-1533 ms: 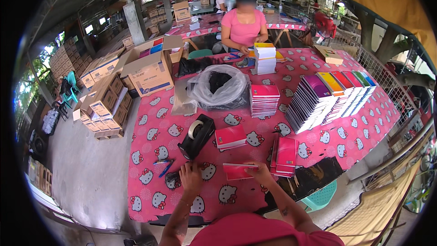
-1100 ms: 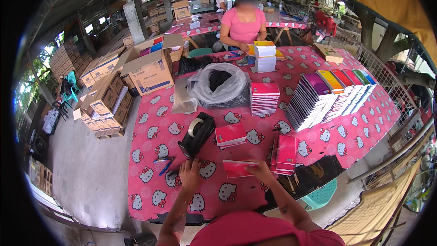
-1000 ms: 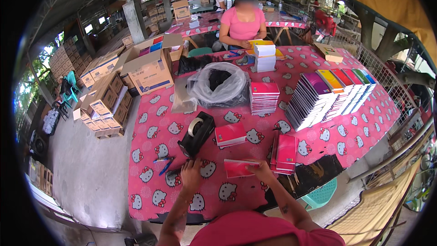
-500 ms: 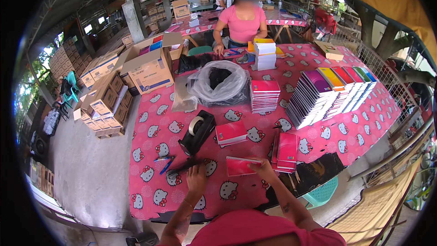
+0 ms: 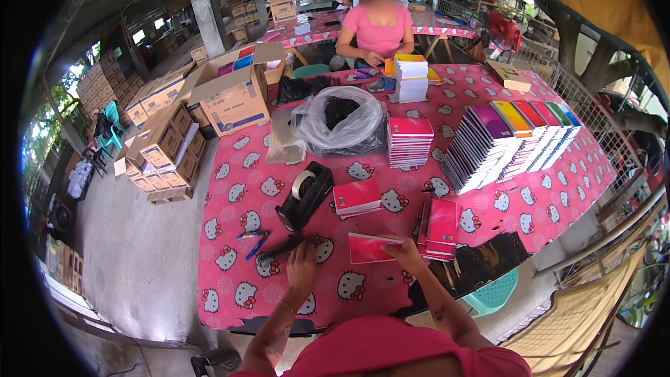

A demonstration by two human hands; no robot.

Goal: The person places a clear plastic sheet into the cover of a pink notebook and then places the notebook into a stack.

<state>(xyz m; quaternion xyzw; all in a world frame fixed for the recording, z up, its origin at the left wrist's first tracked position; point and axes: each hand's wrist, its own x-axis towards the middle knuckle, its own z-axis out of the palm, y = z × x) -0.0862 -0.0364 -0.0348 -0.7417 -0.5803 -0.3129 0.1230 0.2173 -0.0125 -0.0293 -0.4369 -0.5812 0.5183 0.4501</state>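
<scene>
My right hand grips the right end of a pink-covered notebook, thumb on top, holding it low over the table. My left hand rests at the right end of a bundle of black binding coils, its fingers reaching forward and slightly apart; whether a single coil lies under the fingertips is too small to tell. Just beyond, a small pile of pink notebooks lies beside a black tape dispenser. Right of my right hand, pink spiral notebooks are piled up. Blue-handled cutters or pliers lie to the left.
A clear plastic bag with black contents stands mid-table, beside a pink notebook stack. Tall coloured notebook stacks stand right. Opposite, a person in pink sits behind white pads. Cardboard boxes stand left.
The view has shifted slightly. My left hand has drawn a little toward the coil bundle's right end; the right still holds the notebook. The person opposite has brought both hands together.
</scene>
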